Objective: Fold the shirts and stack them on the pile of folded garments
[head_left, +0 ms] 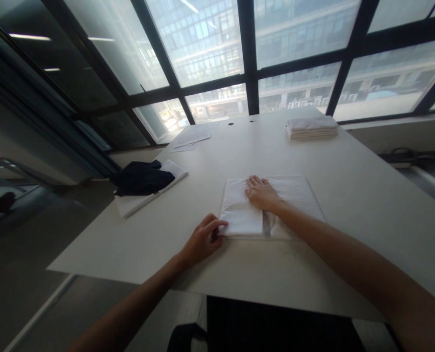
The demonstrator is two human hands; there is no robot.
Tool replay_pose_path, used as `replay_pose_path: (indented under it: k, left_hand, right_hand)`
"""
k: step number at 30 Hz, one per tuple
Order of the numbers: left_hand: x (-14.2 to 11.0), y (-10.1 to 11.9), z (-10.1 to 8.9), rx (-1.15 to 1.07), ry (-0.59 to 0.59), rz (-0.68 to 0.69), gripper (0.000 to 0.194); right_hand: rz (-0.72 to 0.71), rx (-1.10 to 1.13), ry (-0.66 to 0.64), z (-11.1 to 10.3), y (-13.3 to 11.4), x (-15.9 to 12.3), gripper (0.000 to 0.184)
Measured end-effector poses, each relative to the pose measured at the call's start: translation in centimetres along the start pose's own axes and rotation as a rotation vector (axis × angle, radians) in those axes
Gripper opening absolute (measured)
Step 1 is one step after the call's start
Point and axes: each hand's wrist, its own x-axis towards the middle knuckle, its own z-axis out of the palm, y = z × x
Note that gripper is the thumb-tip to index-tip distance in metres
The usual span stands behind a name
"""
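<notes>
A folded white cloth (241, 215) lies flat on the table in front of me, its left part doubled over in a panel. At its near left corner my left hand (204, 237) is closed, the thumb and index finger pinching the edge. My right hand (262, 193) rests palm down on the middle of the cloth near the panel's inner edge, its fingers stretched out. The right forearm passes over the cloth's right part (301, 195), hiding some of it. A few creases show beside the right hand.
A stack of folded white cloths (311, 128) sits at the table's back right. Dark clothing (142, 178) lies on a white folded item (132, 203) at the left edge. Paper sheets (193, 136) lie at the back left. Windows (210, 44) rise behind the white table (118, 249).
</notes>
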Motion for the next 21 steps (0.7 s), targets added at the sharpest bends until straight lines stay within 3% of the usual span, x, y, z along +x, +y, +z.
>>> replay_pose_path:
  k: [4,9,12,15,18,21]
  left_hand:
    - [-0.1,0.2,0.3,0.021,0.056,0.03,0.031]
    - [-1.1,0.5,-0.7,0.145,-0.062,0.114,0.031]
    - [-1.2,0.7,-1.3,0.3,-0.063,0.194,0.03]
    - [0.2,1.6,-0.9,0.43,-0.074,0.257,0.035]
    - [3.0,3.1,0.4,0.474,-0.179,0.355,0.043]
    - [5.3,4.3,2.2,0.495,-0.266,0.444,0.035]
  right_hand:
    - [-0.009,0.007,0.011,0.3,0.2,0.1,0.059]
    - [-0.006,0.012,0.01,0.3,0.2,0.1,0.059]
    - [0.0,0.017,0.015,0.3,0.1,0.1,0.06]
    - [-0.001,0.015,0.027,0.4,0.1,0.0,0.06]
    - [-0.005,0.003,0.036,0.6,0.0,-0.1,0.06]
    - [-0.004,0.01,0.037,0.4,0.0,0.1,0.058]
